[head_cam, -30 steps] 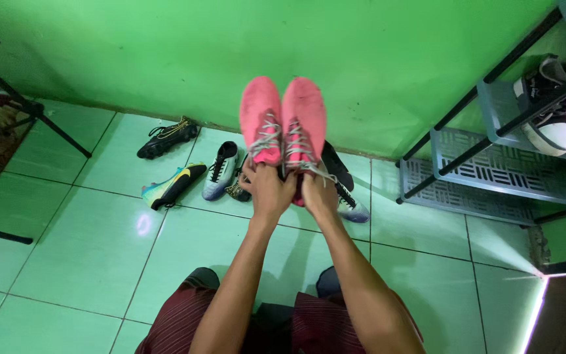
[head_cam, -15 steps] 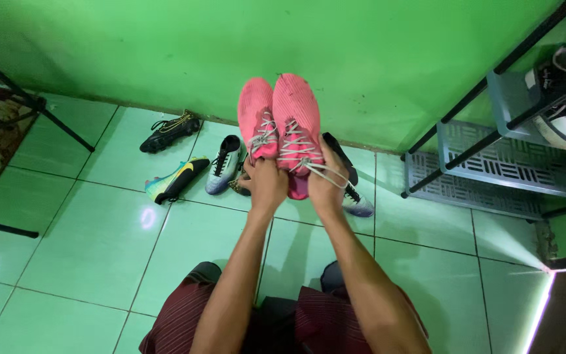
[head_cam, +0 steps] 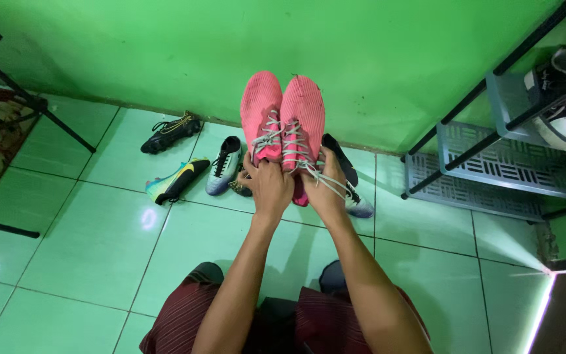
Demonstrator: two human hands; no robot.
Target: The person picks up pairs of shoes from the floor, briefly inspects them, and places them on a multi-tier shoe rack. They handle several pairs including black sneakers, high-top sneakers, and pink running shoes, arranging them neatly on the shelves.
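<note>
I hold a pair of pink shoes with pale laces up in front of me, toes pointing away. My left hand point(head_cam: 268, 185) grips the left pink shoe point(head_cam: 261, 108) at its heel end. My right hand point(head_cam: 326, 189) grips the right pink shoe point(head_cam: 304, 111), with loose laces trailing over my fingers. The two shoes press side by side. Both forearms reach forward over my dark red striped lap.
On the green tiled floor by the green wall lie a black boot point(head_cam: 169, 132), a teal and yellow boot point(head_cam: 175, 181), a silver-blue boot point(head_cam: 224, 166) and another boot point(head_cam: 355, 196) behind my hands. A shoe rack point(head_cam: 492, 164) with sneakers point(head_cam: 561, 124) stands right. A black stand point(head_cam: 8, 98) is left.
The pink shoes have shifted slightly and now sit level, side by side. My hands keep their grip, and the view has barely moved.
</note>
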